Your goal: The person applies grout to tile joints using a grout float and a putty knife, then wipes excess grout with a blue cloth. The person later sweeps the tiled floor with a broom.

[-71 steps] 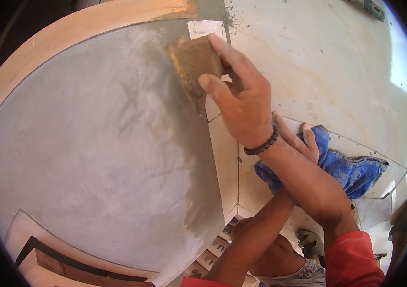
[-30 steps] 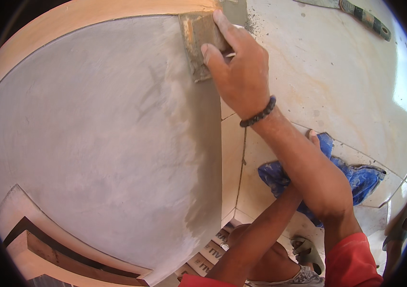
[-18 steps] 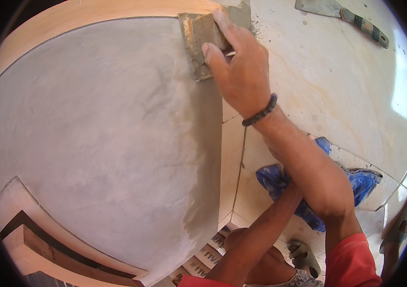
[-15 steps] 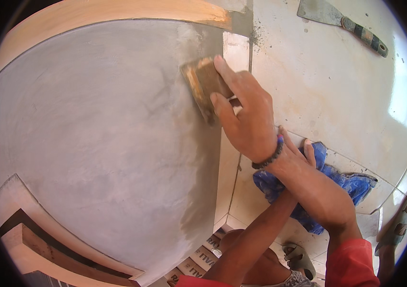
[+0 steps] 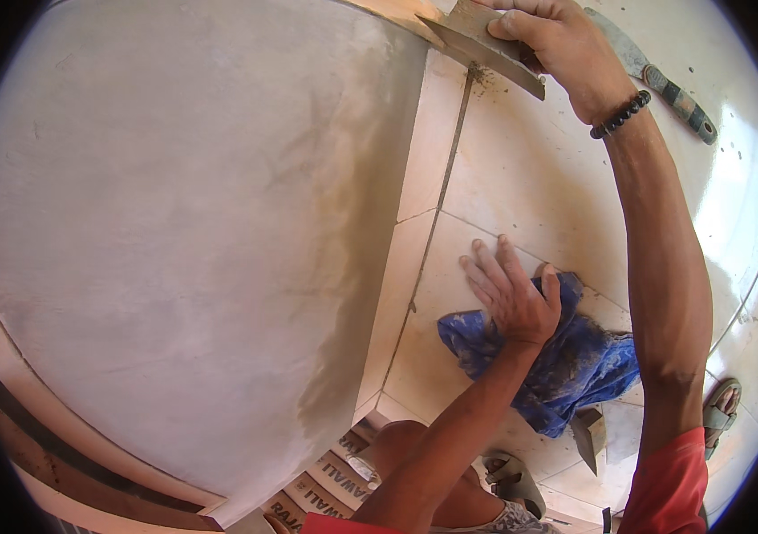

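My right hand (image 5: 575, 62) is at the top right with fingers gripping a mortar-crusted flat trowel (image 5: 486, 58), tilted near the top end of the grey plastered surface (image 5: 183, 240). Below it, my left hand (image 5: 512, 294) lies open with fingers spread on the cream tiles (image 5: 445, 347), its heel at a crumpled, dusty blue cloth (image 5: 597, 374). A putty knife (image 5: 680, 107) with a striped handle rests on the tiles just right of my right hand. A damp darker band runs along the plaster's right edge.
A narrow tiled strip (image 5: 423, 142) borders the plaster. A recessed frame (image 5: 49, 445) sits at lower left. Printed cardboard (image 5: 321, 489) lies under my knee. A small metal piece (image 5: 588, 436) is below the cloth. My sandaled feet (image 5: 512, 485) show along the bottom and right.
My right hand has moved up and rightward with the trowel, off the plaster's edge, its arm now straighter. My left hand, earlier partly behind that arm, now shows spread on the tiles.
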Demonstrator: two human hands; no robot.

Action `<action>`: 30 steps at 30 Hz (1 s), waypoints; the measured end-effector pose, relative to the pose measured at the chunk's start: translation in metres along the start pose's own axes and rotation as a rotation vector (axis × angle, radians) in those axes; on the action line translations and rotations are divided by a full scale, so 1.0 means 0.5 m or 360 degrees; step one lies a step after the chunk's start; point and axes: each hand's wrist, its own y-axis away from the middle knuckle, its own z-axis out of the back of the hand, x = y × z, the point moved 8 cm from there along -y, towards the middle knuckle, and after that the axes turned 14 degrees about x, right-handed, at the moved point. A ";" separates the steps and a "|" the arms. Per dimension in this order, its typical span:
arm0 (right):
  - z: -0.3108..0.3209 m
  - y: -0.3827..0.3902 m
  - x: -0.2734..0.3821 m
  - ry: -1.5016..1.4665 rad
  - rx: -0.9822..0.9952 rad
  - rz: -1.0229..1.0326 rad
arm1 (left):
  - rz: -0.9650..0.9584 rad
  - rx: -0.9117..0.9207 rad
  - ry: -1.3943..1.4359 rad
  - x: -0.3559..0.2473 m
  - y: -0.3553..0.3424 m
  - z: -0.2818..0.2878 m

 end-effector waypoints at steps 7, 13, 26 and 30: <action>-0.013 -0.010 0.001 -0.0035 0.0026 0.0061 | -0.0004 0.0032 -0.0002 -0.003 0.000 -0.001; -0.016 -0.013 0.008 0.0060 0.0039 0.0051 | -0.0011 0.0035 -0.0009 -0.003 -0.001 0.001; -0.039 0.021 0.105 0.0069 0.0246 0.0431 | -0.0025 -0.0006 -0.0039 -0.002 0.002 0.002; -0.020 0.050 0.135 -0.0095 0.0085 0.0601 | -0.0053 -0.0016 -0.0022 -0.005 0.004 -0.004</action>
